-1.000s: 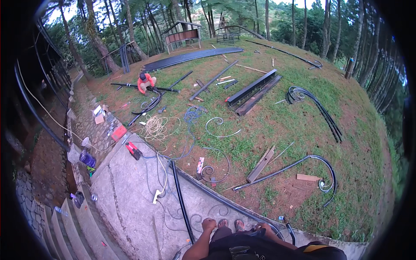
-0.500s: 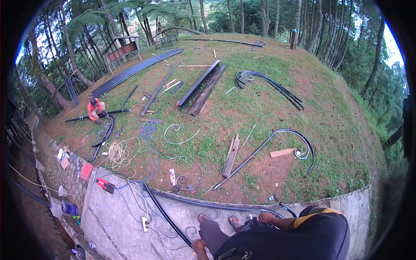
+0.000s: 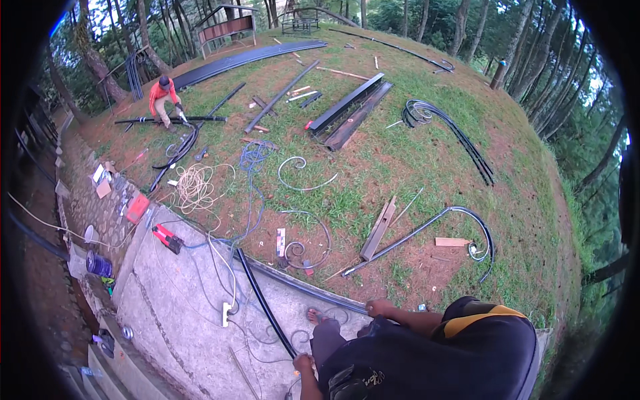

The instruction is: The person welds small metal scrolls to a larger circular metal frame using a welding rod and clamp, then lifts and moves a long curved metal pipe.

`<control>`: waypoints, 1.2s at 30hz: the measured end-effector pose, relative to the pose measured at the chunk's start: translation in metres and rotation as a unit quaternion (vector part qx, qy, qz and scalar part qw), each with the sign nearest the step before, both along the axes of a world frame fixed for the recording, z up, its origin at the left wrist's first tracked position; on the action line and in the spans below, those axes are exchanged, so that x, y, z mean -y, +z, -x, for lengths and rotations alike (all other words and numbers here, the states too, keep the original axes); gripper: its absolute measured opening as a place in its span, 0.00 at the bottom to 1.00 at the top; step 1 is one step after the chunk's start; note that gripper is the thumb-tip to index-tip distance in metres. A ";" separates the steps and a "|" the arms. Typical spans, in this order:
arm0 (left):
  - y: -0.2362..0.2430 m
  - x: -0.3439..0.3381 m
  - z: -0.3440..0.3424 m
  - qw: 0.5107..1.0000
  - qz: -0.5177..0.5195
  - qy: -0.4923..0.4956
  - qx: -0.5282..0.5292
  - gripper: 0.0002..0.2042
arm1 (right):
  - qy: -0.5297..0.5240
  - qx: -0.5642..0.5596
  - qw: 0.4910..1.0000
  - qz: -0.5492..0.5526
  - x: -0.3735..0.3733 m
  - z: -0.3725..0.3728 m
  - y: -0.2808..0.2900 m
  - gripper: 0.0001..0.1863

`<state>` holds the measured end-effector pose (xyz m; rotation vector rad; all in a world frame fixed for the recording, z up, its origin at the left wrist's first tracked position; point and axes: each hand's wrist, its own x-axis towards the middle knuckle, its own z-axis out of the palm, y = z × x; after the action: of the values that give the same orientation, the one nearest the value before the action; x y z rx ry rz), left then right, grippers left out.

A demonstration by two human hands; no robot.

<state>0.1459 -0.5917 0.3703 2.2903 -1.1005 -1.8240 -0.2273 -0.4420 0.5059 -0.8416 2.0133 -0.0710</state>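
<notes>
My left hand [image 3: 303, 363] is closed on the near end of a long black tube [image 3: 269, 310], which slants across the concrete slab [image 3: 167, 287]. My right hand [image 3: 379, 309] is closed on a second dark tube [image 3: 313, 287] running along the slab's grassy edge. Thin scroll shapes show on the concrete between the tubes, beside my sandalled foot [image 3: 315, 315]. A white power strip [image 3: 227, 315] with cables lies left of the slanting tube. A red-and-black tool [image 3: 167, 237] rests near the slab's far corner.
A co-worker in red [image 3: 162, 100] bends over bars on the grass. Coiled cables [image 3: 197, 187], scrolled metal [image 3: 483, 253], long beams [image 3: 353, 107] and planks [image 3: 380, 230] are scattered there. Concrete steps [image 3: 107, 367] descend at lower left; trees stand behind.
My right hand has moved up and leftward along the slab edge as my body leans over. The camera view has shifted. The co-worker has risen from squatting to a bent stance.
</notes>
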 end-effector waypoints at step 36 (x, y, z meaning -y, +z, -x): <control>-0.277 0.110 -0.118 0.658 0.638 0.392 0.075 0.13 | 0.661 -0.074 0.643 0.380 0.336 0.160 -0.329 0.19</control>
<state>0.2635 -0.7015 0.0935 1.4832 -0.7131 -0.2296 -0.3869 -0.7782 0.1768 -2.7329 0.9435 0.0024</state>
